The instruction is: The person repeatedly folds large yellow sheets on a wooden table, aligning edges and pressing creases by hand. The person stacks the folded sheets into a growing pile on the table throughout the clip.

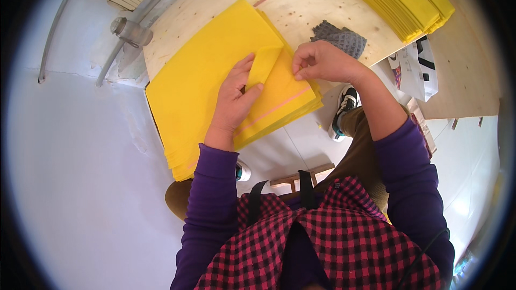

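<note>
A stack of yellow fabric-like sheets (199,86) lies on the wooden table, with a pink stripe near its near edge. The top yellow sheet (264,64) has its right part lifted and folded back. My left hand (235,94) holds that folded flap between the thumb and the fingers. At the stack's right edge, my right hand (325,62) is closed in a pinch, its fingertips touching the sheets. What the pinch holds, if anything, is too small to make out. A grey textured cloth (341,39) lies just beyond my right hand.
Another pile of folded yellow sheets (395,0) sits at the far right of the wooden table (293,0). A white printed bag (416,70) is below the table's right edge. A metal pipe (115,51) runs along the left wall. A wooden frame (301,178) stands on the floor.
</note>
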A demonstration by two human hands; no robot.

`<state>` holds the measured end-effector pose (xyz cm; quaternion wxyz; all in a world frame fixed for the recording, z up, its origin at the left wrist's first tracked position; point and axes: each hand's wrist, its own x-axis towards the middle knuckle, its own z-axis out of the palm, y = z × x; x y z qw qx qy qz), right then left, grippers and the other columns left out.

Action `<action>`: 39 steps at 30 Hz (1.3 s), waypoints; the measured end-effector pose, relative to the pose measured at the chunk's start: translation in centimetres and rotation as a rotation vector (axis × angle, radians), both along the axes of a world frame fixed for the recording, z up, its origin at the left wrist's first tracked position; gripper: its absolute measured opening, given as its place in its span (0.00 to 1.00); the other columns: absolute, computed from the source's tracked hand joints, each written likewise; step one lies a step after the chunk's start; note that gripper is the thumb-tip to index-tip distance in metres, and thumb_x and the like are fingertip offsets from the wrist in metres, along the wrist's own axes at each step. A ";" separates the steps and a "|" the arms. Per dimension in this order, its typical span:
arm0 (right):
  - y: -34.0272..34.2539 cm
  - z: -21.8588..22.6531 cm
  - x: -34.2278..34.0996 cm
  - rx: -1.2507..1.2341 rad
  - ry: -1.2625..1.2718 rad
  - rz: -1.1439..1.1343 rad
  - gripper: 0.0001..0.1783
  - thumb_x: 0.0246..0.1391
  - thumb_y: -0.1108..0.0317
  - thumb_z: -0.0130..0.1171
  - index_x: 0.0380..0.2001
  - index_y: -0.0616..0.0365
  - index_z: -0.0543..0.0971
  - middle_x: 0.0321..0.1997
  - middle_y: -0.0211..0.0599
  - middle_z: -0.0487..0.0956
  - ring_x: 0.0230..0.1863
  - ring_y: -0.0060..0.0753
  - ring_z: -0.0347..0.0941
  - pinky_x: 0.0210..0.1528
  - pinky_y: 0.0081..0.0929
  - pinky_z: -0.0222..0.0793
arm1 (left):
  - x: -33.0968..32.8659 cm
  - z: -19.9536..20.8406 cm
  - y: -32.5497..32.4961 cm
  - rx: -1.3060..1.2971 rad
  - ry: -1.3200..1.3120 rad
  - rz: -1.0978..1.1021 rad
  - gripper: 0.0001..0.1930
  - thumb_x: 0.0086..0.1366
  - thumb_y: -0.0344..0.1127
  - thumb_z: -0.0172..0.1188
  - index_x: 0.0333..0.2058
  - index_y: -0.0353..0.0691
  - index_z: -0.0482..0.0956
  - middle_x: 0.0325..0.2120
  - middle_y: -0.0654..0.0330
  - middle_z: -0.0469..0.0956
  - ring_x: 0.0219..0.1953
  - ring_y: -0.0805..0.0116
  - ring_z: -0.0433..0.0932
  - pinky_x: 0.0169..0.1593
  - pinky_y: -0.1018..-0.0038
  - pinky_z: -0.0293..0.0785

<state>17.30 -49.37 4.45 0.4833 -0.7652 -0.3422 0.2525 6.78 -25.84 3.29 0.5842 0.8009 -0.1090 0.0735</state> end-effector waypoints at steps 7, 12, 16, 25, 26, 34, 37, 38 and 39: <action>0.5 0.3 -0.2 0.041 -0.028 -0.019 0.05 0.46 0.72 0.64 0.28 0.59 0.78 0.28 0.27 0.74 0.31 0.21 0.68 0.37 0.21 0.64 | 0.2 -0.1 0.1 0.021 -0.014 -0.025 0.16 0.55 0.26 0.59 0.45 0.34 0.79 0.55 0.51 0.72 0.65 0.53 0.60 0.64 0.63 0.57; 1.0 1.5 -0.5 0.086 -0.104 -0.027 0.05 0.47 0.71 0.63 0.27 0.60 0.78 0.26 0.28 0.74 0.30 0.22 0.68 0.35 0.22 0.65 | 0.2 0.5 0.2 0.146 -0.029 -0.050 0.21 0.53 0.32 0.63 0.48 0.36 0.79 0.56 0.53 0.72 0.65 0.53 0.60 0.65 0.61 0.55; 1.1 2.4 -0.6 0.043 -0.099 -0.042 0.06 0.48 0.72 0.62 0.27 0.59 0.74 0.25 0.26 0.72 0.29 0.20 0.65 0.34 0.21 0.63 | 0.1 1.3 0.4 0.229 -0.033 -0.102 0.29 0.52 0.43 0.66 0.52 0.36 0.76 0.57 0.53 0.70 0.67 0.53 0.57 0.68 0.61 0.50; 1.7 2.5 -0.5 0.085 -0.073 -0.066 0.05 0.48 0.71 0.62 0.28 0.59 0.76 0.24 0.25 0.72 0.27 0.18 0.65 0.32 0.20 0.63 | 0.1 1.2 0.4 0.278 -0.045 -0.140 0.39 0.47 0.47 0.70 0.57 0.36 0.71 0.60 0.52 0.67 0.68 0.53 0.54 0.69 0.60 0.47; 1.8 2.5 -0.5 0.093 -0.070 -0.065 0.05 0.49 0.73 0.61 0.28 0.59 0.75 0.24 0.24 0.71 0.27 0.17 0.64 0.32 0.19 0.62 | 0.1 1.2 0.4 0.275 -0.047 -0.144 0.39 0.47 0.45 0.70 0.57 0.36 0.70 0.61 0.51 0.66 0.68 0.53 0.54 0.69 0.60 0.46; 1.7 2.2 -0.4 0.217 -0.021 -0.151 0.04 0.51 0.73 0.60 0.32 0.59 0.77 0.26 0.21 0.74 0.29 0.13 0.66 0.34 0.16 0.64 | -0.1 0.5 0.1 0.046 0.004 -0.063 0.25 0.52 0.31 0.58 0.51 0.34 0.75 0.58 0.53 0.70 0.66 0.51 0.58 0.67 0.61 0.52; 0.5 2.2 0.2 0.155 0.009 -0.136 0.05 0.50 0.73 0.61 0.32 0.59 0.77 0.27 0.20 0.73 0.29 0.13 0.65 0.33 0.16 0.63 | 0.1 0.3 0.3 0.009 0.025 -0.046 0.17 0.53 0.27 0.54 0.44 0.32 0.78 0.56 0.51 0.71 0.66 0.50 0.58 0.66 0.61 0.53; 0.1 2.2 0.3 0.086 0.040 -0.140 0.06 0.49 0.73 0.62 0.32 0.59 0.78 0.27 0.20 0.73 0.28 0.13 0.65 0.33 0.16 0.63 | 0.1 0.3 0.3 0.008 0.041 -0.036 0.15 0.54 0.26 0.53 0.41 0.31 0.78 0.55 0.50 0.71 0.66 0.50 0.58 0.66 0.62 0.54; -0.3 2.1 0.3 0.082 -0.009 -0.068 0.07 0.48 0.73 0.63 0.33 0.58 0.78 0.27 0.20 0.72 0.28 0.14 0.65 0.33 0.17 0.63 | 0.1 0.2 0.3 -0.008 0.030 -0.034 0.13 0.53 0.26 0.53 0.38 0.31 0.78 0.55 0.49 0.71 0.66 0.50 0.58 0.66 0.62 0.54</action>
